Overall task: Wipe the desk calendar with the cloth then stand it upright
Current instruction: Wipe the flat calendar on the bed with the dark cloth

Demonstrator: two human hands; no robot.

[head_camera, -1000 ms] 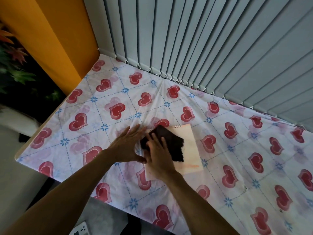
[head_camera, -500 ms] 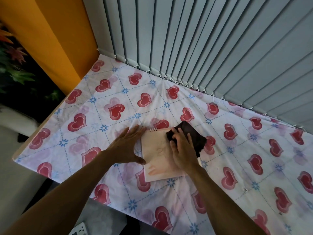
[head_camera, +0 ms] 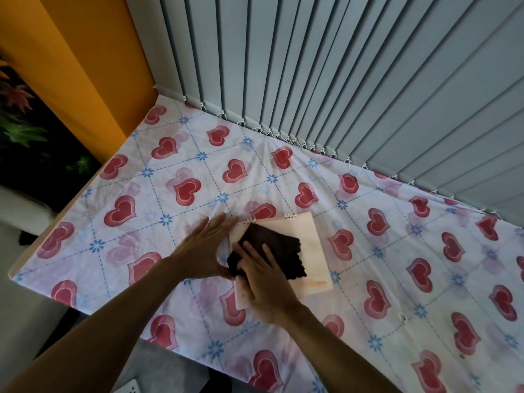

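Note:
The desk calendar [head_camera: 313, 251], pale pink with a spiral binding along its far edge, lies flat on the table near the middle. A dark brown cloth [head_camera: 272, 251] rests on its left half. My right hand [head_camera: 263, 279] presses flat on the near part of the cloth, fingers spread over it. My left hand [head_camera: 202, 251] lies flat with fingers apart on the tablecloth, against the calendar's left edge, thumb touching the cloth's corner. The calendar's near left corner is hidden under my right hand.
The table wears a white tablecloth [head_camera: 397, 279] printed with red hearts and blue flowers. Grey vertical blinds [head_camera: 340, 80] hang along the far edge. An orange wall [head_camera: 85, 66] stands at the left, with the table's left edge [head_camera: 42, 236] beside it.
My right hand has slid the cloth from the calendar's far right corner back to its left half. The left hand has stayed at the calendar's left edge.

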